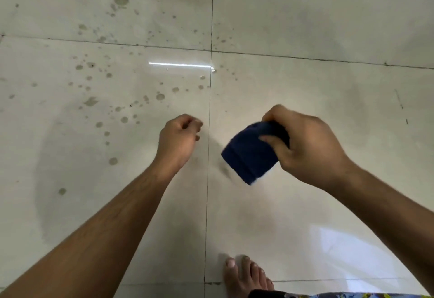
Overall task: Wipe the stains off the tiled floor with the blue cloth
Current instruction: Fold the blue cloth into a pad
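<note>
Pale tiled floor (305, 27) carries grey stains (122, 100) left of the vertical grout line (209, 110). Right of that line, the right hand (305, 147) clamps the folded blue cloth (249, 154) above the tiles; the left hand (180, 135), loosely curled and empty, hovers nearer the stains.

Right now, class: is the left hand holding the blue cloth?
No, the right hand grips the cloth, while the left hand is curled with nothing in it.

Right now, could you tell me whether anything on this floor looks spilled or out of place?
Yes: dark stains speckle the tiled floor, mostly left of the vertical grout line. The blue cloth is in the right hand, off the floor.
</note>
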